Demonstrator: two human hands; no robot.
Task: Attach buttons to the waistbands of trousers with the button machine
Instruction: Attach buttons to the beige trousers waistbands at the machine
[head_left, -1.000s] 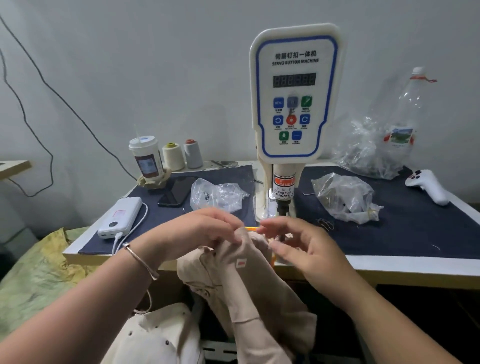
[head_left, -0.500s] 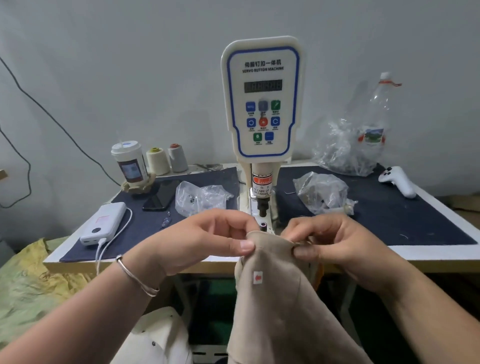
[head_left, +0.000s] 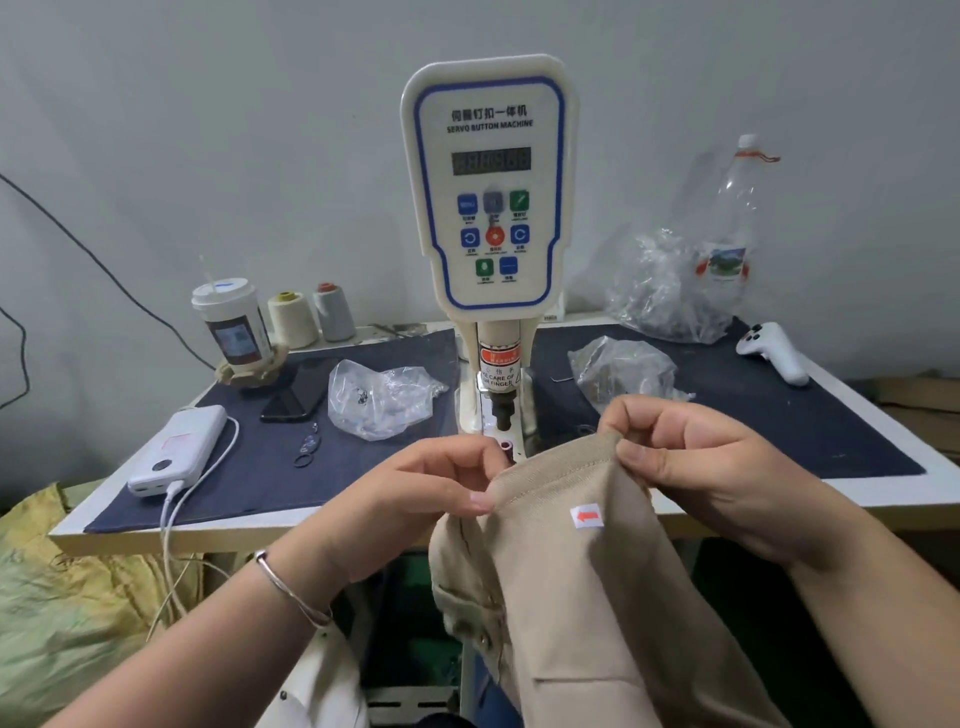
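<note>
Hands hold beige trousers (head_left: 571, 597) just near of the button machine (head_left: 488, 208): left hand (head_left: 415, 499) pinches the waistband (head_left: 561, 473) at its left end, right hand (head_left: 696, 467) pinches its right end, cloth hanging below the table (head_left: 883, 493).

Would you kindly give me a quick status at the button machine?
Both hands, left and right, pinching the beige trousers' waistband. Held just before the button machine's punch, not under it. Nothing in the way.

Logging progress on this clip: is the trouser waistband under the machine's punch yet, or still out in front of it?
Out. Both hands, left hand and right hand, pinch the waistband in front of the punch.
</note>
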